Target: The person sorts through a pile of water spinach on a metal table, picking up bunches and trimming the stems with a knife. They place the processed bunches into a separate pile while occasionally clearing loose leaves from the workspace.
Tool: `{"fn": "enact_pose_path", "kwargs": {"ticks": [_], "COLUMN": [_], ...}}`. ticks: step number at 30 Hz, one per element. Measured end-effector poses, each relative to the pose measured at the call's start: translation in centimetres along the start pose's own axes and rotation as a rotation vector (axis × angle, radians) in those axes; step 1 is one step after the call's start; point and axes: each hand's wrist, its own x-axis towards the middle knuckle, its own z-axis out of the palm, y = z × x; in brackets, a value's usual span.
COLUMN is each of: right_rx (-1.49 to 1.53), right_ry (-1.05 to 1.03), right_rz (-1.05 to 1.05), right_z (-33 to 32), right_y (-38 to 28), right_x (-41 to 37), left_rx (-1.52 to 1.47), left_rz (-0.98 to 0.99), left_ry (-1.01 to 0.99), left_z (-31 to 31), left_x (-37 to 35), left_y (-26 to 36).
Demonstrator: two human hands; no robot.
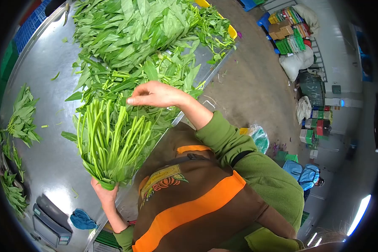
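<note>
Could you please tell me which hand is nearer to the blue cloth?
Left. The left hand is near the blue cloth, holding the bunch of greens; the right hand is farther off, by the stem ends.

Bunch of green stems in left hand — right hand near its top.

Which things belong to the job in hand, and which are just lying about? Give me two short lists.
Likely in the job:
bunch, in the left hand
right hand, by its stem ends
leafy pile
table, under the pile

Likely just lying about, untouched:
blue cloth
knife
scale
white sacks
</note>
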Motion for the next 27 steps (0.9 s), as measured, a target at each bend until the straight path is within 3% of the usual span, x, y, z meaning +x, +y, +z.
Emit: {"fn": "enact_pose_path", "kwargs": {"ticks": [2,3,5,7,9,10,11,14,16,17,19,23,25,27], "right_rx": [0.298,0.164,0.192,0.349,0.059,-0.195,-0.427,-0.457,0.012,0.093,0.135,0.39,0.577,0.481], "right_ry": [-0.191,-0.139,-0.172,-0.118,0.098,0.394,0.606,0.558,0.04,-0.176,-0.294,-0.218,-0.179,-0.178], "right_rz": [0.114,0.031,-0.091,-0.118,-0.311,-0.451,-0.279,-0.331,-0.299,-0.187,0.003,-0.03,-0.158,-0.177], "right_z": [1.3,2.0,3.7,4.5,3.9,3.7,2.5,-0.9,-0.3,0.0,1.4,4.1,4.4,3.6], "right_y": [1.2,1.1,1.8,1.7,1.8,2.4,2.8,3.2,1.8,1.7,1.8,3.7,3.5,2.5], "right_x": [0.0,-0.1,0.4,0.5,0.8,1.2,1.4,0.1,-1.5,-1.9,-2.1,-1.4,-1.3,-1.9], "left_rx": [-0.039,-0.071,-0.023,-0.156,-0.186,-0.218,-0.216,-0.113,-0.115,-0.123,-0.094,-0.044,-0.033,-0.105], "left_rz": [-0.006,-0.013,0.047,-0.066,-0.105,-0.146,-0.148,-0.237,-0.274,-0.305,-0.29,-0.116,-0.066,-0.054], "left_ry": [-0.006,-0.011,-0.003,-0.115,-0.116,-0.114,-0.113,-0.094,-0.085,-0.07,-0.086,-0.051,-0.053,-0.037], "left_z": [0.3,0.4,0.4,0.2,0.0,-0.1,-0.2,-0.6,-0.7,-0.6,-0.4,-0.8,-1.0,-0.8], "left_x": [-0.2,0.0,0.3,0.7,0.7,0.6,0.4,-0.4,-0.5,-0.3,0.0,0.9,1.1,1.3], "left_y": [-0.5,-0.2,-0.2,0.3,0.4,0.4,0.2,-1.7,-1.5,-1.4,-1.6,-0.5,-0.3,-0.3]}}
